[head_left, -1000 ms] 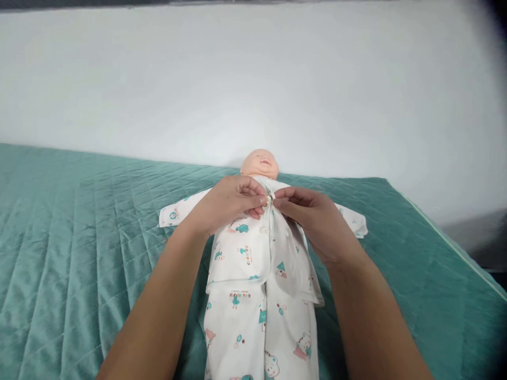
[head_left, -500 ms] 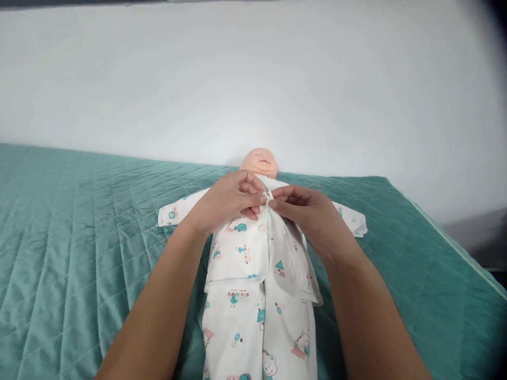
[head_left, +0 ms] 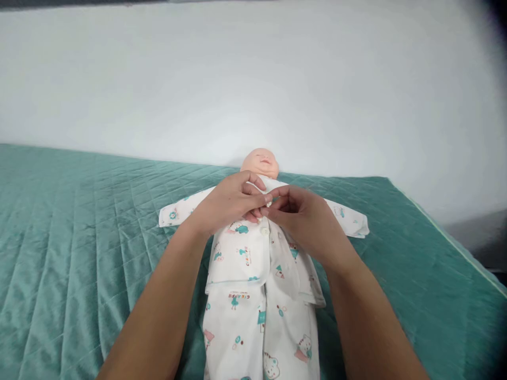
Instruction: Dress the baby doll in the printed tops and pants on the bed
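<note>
A baby doll (head_left: 260,162) lies on its back, wearing a white printed shirt (head_left: 237,266) with its sleeves spread out and white printed pants (head_left: 233,338). At the upper chest my left hand (head_left: 233,202) pinches the shirt's front edge beside a small button (head_left: 269,202). My right hand (head_left: 307,214) meets it from the other side, thumb and forefinger closed on the cloth at the same spot. Another button (head_left: 264,230) shows just below the fingers. The fingertips partly hide the shirt's front opening.
A green quilted cover (head_left: 99,237) lies under the doll, its light-edged border (head_left: 447,237) running down the right side. Behind the doll's head rises a plain white wall (head_left: 253,79).
My right hand has shifted slightly left, its fingertips now touching my left hand's. The shirt's right front flap has moved a little and shows more of its print.
</note>
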`<state>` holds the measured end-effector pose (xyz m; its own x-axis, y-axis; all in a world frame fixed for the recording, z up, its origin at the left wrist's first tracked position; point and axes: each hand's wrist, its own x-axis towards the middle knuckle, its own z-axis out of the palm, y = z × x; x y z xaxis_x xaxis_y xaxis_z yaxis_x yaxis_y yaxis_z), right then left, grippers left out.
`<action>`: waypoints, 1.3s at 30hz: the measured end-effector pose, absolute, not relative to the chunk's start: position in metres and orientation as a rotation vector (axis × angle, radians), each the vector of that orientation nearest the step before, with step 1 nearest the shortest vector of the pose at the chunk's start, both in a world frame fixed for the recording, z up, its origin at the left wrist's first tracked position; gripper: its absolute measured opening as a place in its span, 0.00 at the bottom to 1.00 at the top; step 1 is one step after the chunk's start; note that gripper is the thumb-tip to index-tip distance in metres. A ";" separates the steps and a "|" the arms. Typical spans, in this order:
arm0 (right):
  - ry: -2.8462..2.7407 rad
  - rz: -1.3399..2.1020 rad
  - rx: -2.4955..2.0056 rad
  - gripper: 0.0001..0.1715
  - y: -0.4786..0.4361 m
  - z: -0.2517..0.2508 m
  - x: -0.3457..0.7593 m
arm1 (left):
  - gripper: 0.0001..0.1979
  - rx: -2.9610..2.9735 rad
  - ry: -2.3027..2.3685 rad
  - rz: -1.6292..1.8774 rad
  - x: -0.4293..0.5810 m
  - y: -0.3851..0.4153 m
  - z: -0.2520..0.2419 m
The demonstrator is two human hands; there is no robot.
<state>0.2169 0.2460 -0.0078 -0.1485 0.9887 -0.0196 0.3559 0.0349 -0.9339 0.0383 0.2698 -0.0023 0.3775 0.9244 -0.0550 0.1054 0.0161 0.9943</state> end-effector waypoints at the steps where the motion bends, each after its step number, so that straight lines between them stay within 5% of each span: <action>1: -1.619 1.093 -1.405 0.11 0.245 -0.007 0.216 | 0.13 1.418 1.001 0.846 0.039 0.270 -0.003; 23: -2.188 0.131 -1.597 0.14 0.231 -0.004 0.192 | 0.09 1.567 0.999 0.827 0.037 0.272 -0.005; 39: -2.143 0.300 -1.545 0.14 0.232 0.000 0.201 | 0.06 1.500 0.982 0.804 0.031 0.272 -0.003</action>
